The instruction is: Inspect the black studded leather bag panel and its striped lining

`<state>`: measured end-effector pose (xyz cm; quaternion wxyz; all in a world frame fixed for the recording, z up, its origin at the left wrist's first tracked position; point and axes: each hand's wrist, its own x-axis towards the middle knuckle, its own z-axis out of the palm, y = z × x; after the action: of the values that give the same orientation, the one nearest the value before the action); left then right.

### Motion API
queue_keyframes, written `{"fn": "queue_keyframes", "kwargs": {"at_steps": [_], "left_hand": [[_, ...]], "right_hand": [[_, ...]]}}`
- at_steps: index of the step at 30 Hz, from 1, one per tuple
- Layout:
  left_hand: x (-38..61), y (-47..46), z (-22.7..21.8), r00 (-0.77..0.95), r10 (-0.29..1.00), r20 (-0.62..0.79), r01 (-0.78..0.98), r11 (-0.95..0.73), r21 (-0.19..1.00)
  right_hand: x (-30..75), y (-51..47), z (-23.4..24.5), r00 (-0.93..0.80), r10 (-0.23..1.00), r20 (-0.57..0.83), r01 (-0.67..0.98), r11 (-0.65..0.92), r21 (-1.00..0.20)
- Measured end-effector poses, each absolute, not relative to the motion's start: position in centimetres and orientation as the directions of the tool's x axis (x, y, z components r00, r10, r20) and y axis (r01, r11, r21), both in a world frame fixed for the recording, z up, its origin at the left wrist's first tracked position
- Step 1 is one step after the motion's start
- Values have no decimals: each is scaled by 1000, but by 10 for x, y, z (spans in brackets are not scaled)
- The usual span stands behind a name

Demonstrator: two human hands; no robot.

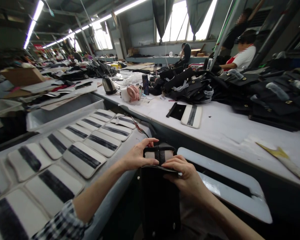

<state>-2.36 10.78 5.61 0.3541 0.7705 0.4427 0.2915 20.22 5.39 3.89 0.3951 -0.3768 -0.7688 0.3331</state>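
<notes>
Both my hands hold a black bag piece (160, 196) in front of me, between two benches. A white pad with a black stripe (160, 155) sits at its top opening. My left hand (137, 155) grips the upper left edge, thumb on the pad and fingers curled behind. My right hand (185, 171) pinches the upper right edge, fingers folded over the black rim.
Several white pads with black stripes (83, 158) lie in rows on the grey bench at left. The white table (222, 128) at right carries one more pad (192, 116), a pink fan (133, 92), a kettle (108, 84) and heaps of black bags (190, 86). People sit at the far right.
</notes>
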Motion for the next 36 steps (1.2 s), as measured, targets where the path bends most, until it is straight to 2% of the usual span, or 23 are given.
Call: {"fn": "queue_keyframes", "kwargs": {"at_steps": [4,11,20,28,33,35,36], "left_hand": [[-21,114,58,527,843,107,517,-418,747],[-19,108,49,535,828,170,462,-455,762],[-15,103,49,592,782,195,408,-499,765],[-15,99,47,614,760,213,365,-513,777],[-26,108,40,581,789,200,402,-491,773],[-28,112,37,584,791,183,399,-476,784],[-28,113,36,587,790,179,394,-471,789]], "right_hand": [[204,56,40,-514,801,307,233,475,-849],[216,37,29,-609,742,281,163,463,-871],[228,14,20,-777,538,326,180,687,-704],[226,-16,9,-765,466,445,184,820,-542],[224,-43,-8,-749,414,518,35,805,-592],[228,-41,-7,-692,466,552,17,774,-633],[230,-35,-5,-635,548,545,49,732,-679]]}}
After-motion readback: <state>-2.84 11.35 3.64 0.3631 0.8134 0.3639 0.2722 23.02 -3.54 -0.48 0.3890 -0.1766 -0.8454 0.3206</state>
